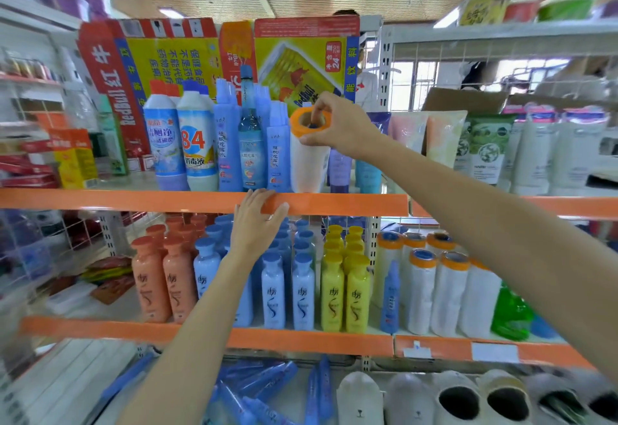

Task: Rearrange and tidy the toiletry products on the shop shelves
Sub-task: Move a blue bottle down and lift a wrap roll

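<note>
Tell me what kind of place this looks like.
Most likely a small general shop: orange-edged shelves packed with rows of shampoo bottles, cleaning liquids, and slippers on the bottom shelf.

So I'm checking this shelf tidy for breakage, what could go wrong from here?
The right hand pinches only the orange rim of the white roll, a finger hooked in its core. The roll stands at the front edge of the upper shelf and could tip off it. It also stands close beside the tall blue boxes and glass bottle; swinging it sideways may topple them. The left hand rests on the shelf lip, steadying nothing.
</note>
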